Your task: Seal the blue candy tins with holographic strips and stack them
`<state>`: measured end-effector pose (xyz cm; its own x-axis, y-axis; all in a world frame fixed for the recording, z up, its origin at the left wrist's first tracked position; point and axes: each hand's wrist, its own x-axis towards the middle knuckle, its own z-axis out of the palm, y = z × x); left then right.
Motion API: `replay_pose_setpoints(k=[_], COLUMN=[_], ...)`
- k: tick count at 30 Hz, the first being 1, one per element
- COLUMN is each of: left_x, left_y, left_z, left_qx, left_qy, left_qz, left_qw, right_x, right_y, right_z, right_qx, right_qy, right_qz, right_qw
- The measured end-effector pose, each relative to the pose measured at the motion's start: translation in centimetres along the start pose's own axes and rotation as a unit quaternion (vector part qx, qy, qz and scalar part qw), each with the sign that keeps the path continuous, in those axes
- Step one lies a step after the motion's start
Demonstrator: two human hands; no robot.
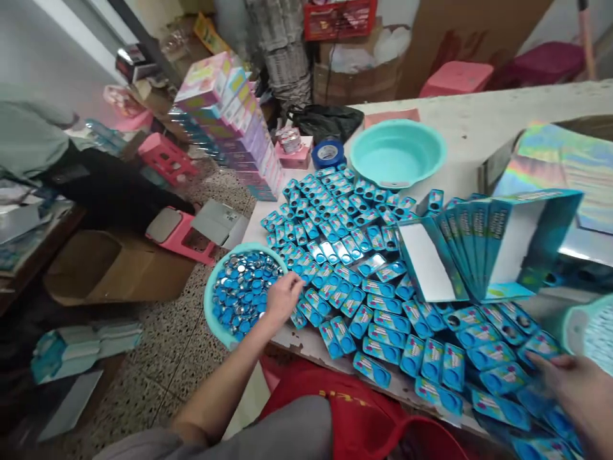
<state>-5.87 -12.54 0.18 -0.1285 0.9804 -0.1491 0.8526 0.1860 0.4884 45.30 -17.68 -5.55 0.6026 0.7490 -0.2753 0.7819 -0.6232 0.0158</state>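
Observation:
My left hand (pixel 282 298) reaches over the rim of a teal basin (pixel 211 313) filled with several small round blue and silver pieces (pixel 242 291); its fingers are curled at the pile, and what they hold is hidden. My right hand (pixel 572 383) rests at the lower right on blue blister packs (pixel 498 409), fingers bent over them. Several blue packs (pixel 335 243) cover the table in overlapping rows.
An empty teal basin (pixel 397 153) and a blue tape roll (pixel 328 153) stand at the back. Fanned blue cartons (pixel 483 249) lie to the right, a teal basket (pixel 591 329) beyond. Stacked boxes (pixel 234 121), pink stools (pixel 179 233) and cardboard (pixel 115 265) crowd the floor left.

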Motion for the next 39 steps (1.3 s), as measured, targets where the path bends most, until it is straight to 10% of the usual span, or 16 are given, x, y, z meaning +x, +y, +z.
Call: replay_pose_setpoints(k=[3,5,9,13,20,25,28,32,34,39], left_x=[-0.4,-1.2,-2.5,-1.9,-1.3,-1.4,-0.7,0.1,0.3,1.1], left_y=[-6.3,-9.9,-13.3,-13.9,-14.9,-14.5,-14.3,-14.4,-14.3,-13.8], left_z=[-3.1,-4.0,-3.0,-1.6,-3.4,-5.0,-5.2,-5.3,-5.5,-6.0], left_qx=[0.111,0.167,0.203,0.178,0.119,-0.015,-0.257,-0.566,-0.612,-0.604], left_qy=[0.100,0.108,0.111,0.096,0.071,0.130,0.143,0.070,0.031,0.006], left_qz=[-0.052,-0.090,-0.156,-0.135,-0.094,-0.122,-0.202,-0.278,-0.279,-0.293], left_qw=[0.987,0.976,0.960,0.970,0.986,0.984,0.934,0.773,0.740,0.741], right_x=[-4.4,-8.9,-19.8,-26.3,-26.2,-25.1,-24.4,-23.6,-23.4,-23.4], right_y=[-7.0,-15.0,-32.4,-42.2,-43.9,-45.2,-45.6,-45.4,-45.2,-45.0], right_z=[-2.2,-2.6,0.4,4.9,7.1,6.5,5.7,5.0,5.0,5.2], right_qx=[0.083,0.202,0.273,0.140,0.044,0.328,0.501,0.553,0.561,0.574], right_qy=[0.146,0.149,-0.139,-0.174,-0.149,-0.266,-0.458,-0.663,-0.719,-0.726], right_qz=[-0.010,-0.200,-0.568,-0.646,-0.655,-0.473,-0.280,-0.066,0.031,0.103], right_qw=[0.986,0.947,0.764,0.730,0.739,0.773,0.679,0.500,0.408,0.364])
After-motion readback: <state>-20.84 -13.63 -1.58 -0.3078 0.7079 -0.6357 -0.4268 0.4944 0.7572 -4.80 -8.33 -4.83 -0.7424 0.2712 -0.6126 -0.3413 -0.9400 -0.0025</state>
